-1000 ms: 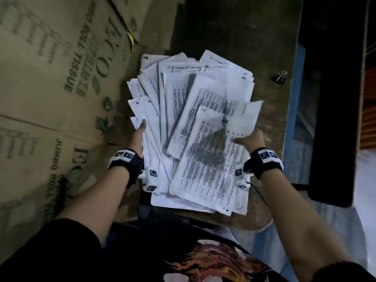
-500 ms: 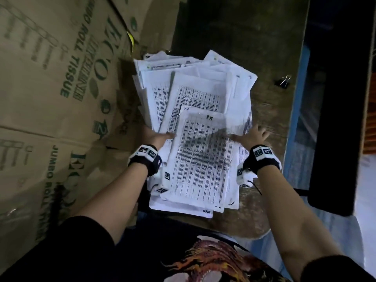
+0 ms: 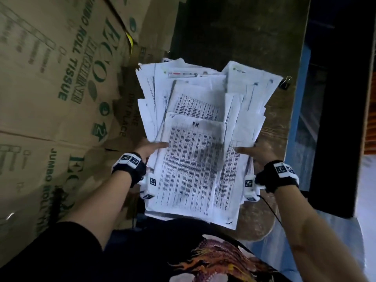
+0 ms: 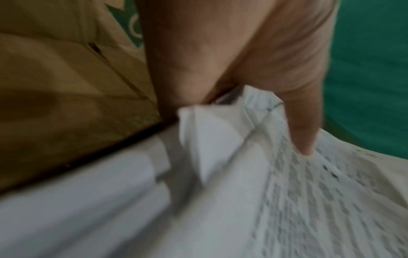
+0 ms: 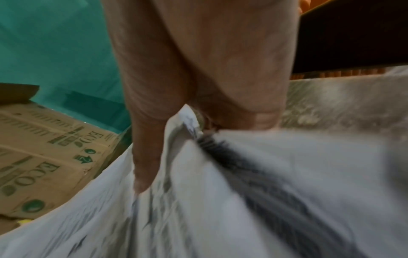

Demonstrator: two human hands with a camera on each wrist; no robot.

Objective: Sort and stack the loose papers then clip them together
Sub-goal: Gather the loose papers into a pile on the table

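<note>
- Left hand reaching in from the left edge of the stack of papers, thumb on top, fingers underneath, pinching the sheets.
- Right hand mirroring on the right edge, thumb pressed onto the top page, fingers hidden below, gripping.
- Both forearms stretched forward, wrists level.
- Stack uneven, fanned, held over the wooden table.
- Binder clip lying on the table just past the far right corner of the papers.
- Cardboard boxes on the left.

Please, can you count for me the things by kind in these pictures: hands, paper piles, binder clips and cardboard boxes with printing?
Hands: 2, the left hand and the right hand
Pile of papers: 1; its sheets cannot be counted
Binder clip: 1
Printed cardboard boxes: at least 2
Total: at least 6
</note>
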